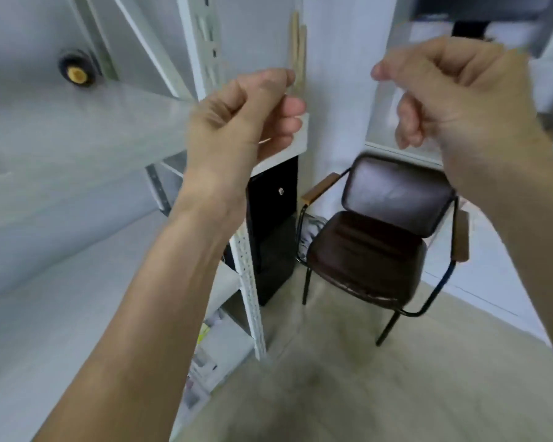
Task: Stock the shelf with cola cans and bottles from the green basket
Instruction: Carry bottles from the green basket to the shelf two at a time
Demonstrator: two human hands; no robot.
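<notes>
We see both of the person's bare forearms raised in front of the camera, and the whole view is smeared by motion blur. The left hand (237,119) is loosely curled, fingers folded toward the palm and thumb laid over them, with nothing in it that we can make out. It hangs in front of the right end of a white shelf (77,138), whose flat board runs away to the left edge of the view. The right hand (457,100) is curled the same way, fingers bent in and apart from the thumb, and we can see nothing held in it either. The two hands are near each other at the same height but do not touch.

On the shelf, far to the left, we see a dark round thing with a yellow centre (76,70); it is too blurred for us to say what it is. A white perforated upright (249,291) carries the shelf down to the floor (364,393), which is pale wood. Between and below the hands stands a dark brown padded chair (377,247) with a thin black frame and wooden armrests. A black cabinet (272,224) stands just left of the chair, behind the upright.

No green basket, cola can or bottle shows anywhere in this view, so we cannot say where they are.
</notes>
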